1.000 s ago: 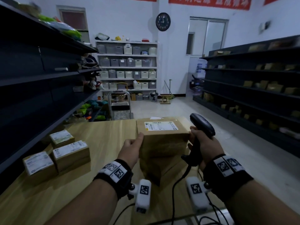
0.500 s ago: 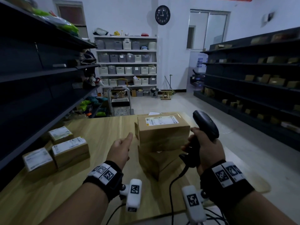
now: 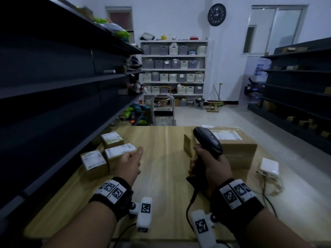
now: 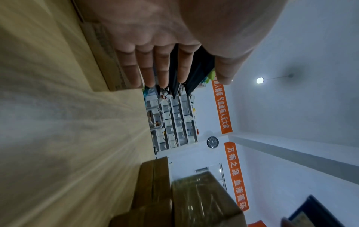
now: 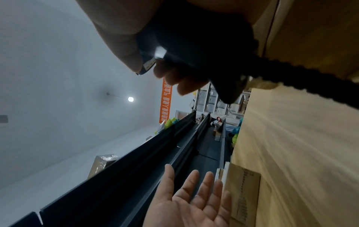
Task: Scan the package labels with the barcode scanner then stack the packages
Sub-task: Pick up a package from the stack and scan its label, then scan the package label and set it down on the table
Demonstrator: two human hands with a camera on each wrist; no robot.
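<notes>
My right hand [image 3: 211,163] grips the black barcode scanner [image 3: 207,140] by its handle, head up, just in front of a stack of brown cardboard packages [image 3: 238,147] with a white label on top. Three small labelled packages [image 3: 120,151] lie at the table's left. My left hand [image 3: 132,158] is open, fingers straight, right beside the nearest of them and holding nothing. The left wrist view shows the straight fingers [image 4: 155,67] alongside a package [image 4: 104,50]. In the right wrist view the scanner [image 5: 194,38] fills the top and the open left hand [image 5: 190,204] is below.
The wooden table [image 3: 161,185] has a white adapter box [image 3: 269,167] with cables at its right edge. The scanner cable [image 3: 189,208] hangs off the near edge. Dark shelving [image 3: 53,86] runs close along the left. A trolley [image 3: 163,113] stands beyond the table.
My left hand let go of the top package of the stack and swung left to the small packages. The right hand kept hold of the scanner. The view turned left.
</notes>
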